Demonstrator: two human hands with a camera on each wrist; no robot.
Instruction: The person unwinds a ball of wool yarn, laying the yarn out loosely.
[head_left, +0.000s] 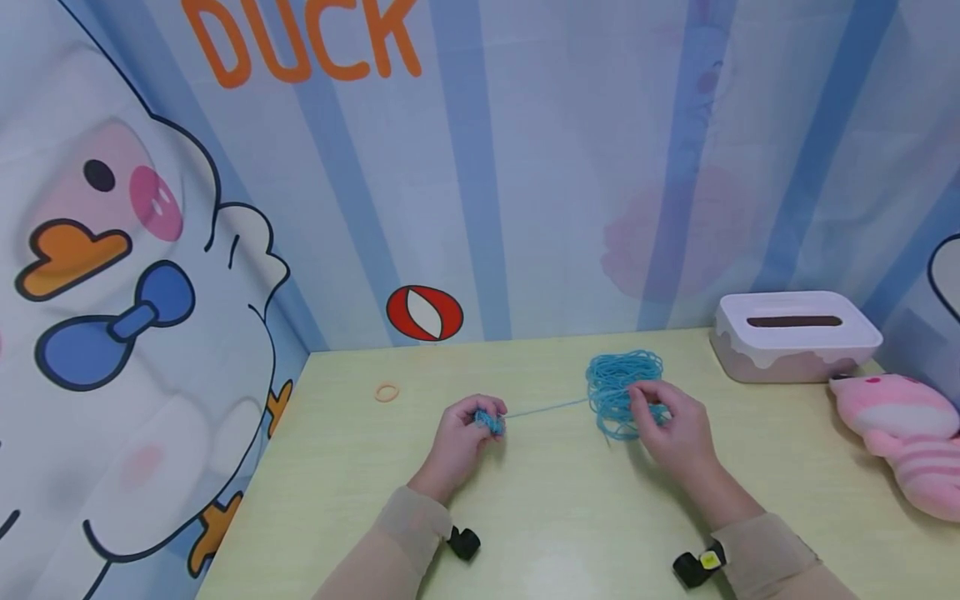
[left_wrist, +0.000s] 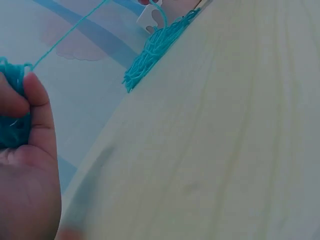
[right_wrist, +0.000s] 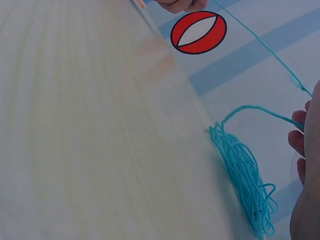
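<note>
My left hand (head_left: 460, 437) grips a small wound bundle of blue yarn (head_left: 490, 422), its fingers curled round it above the table. From this bundle a yarn strand (head_left: 547, 408) stretches taut across to my right hand (head_left: 681, 425), which pinches it between thumb and fingertips. A loose pile of blue yarn (head_left: 622, 387) lies on the table just under and beside the right hand. In the right wrist view, a slack length of yarn (right_wrist: 255, 107) rises from the pile (right_wrist: 245, 175) to the right fingers (right_wrist: 298, 135). The left wrist view shows the wound bundle (left_wrist: 15, 127) between thumb and fingers.
An orange ring-shaped band (head_left: 386, 392) lies on the table (head_left: 337, 475) at the left. Towards the back right stands a tissue box (head_left: 795, 337), with a pink plush toy (head_left: 903, 442) in front of it. A printed curtain (head_left: 540, 167) hangs behind the table.
</note>
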